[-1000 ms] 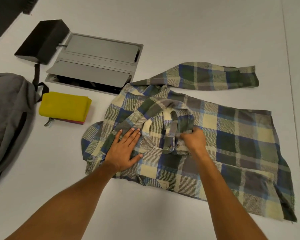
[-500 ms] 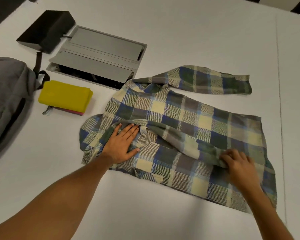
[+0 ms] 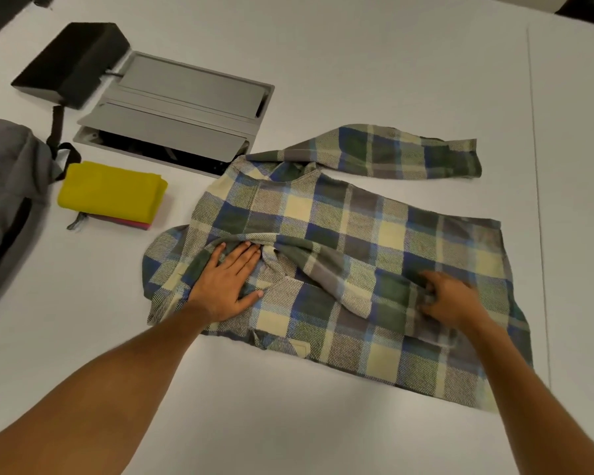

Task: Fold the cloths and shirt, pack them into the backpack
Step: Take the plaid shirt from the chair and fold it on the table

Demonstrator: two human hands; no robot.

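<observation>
A plaid shirt [image 3: 340, 214] in green, blue and cream lies spread on the white table [image 3: 323, 423], back up. One sleeve [image 3: 391, 152] stretches out at the far side. The near sleeve [image 3: 326, 269] lies folded across the shirt body towards the right. My left hand [image 3: 227, 286] presses flat on the shirt's left part, at the sleeve's root. My right hand [image 3: 450, 299] has curled fingers pinching the sleeve's end on the shirt's right part. A folded yellow cloth [image 3: 110, 190] sits on a folded pink cloth [image 3: 124, 222] to the left. The grey backpack [image 3: 4, 200] lies at the left edge.
A grey hatch with open flaps [image 3: 179, 108] is set into the table behind the shirt's collar. A black box [image 3: 72, 60] stands at the far left, and a black strap [image 3: 57, 125] runs from it towards the backpack. A seam in the table [image 3: 537, 200] runs along the right.
My right hand has drawn the near sleeve from the shirt's middle across to the right, so it now lies stretched over the body. My left hand has stayed pressed in place.
</observation>
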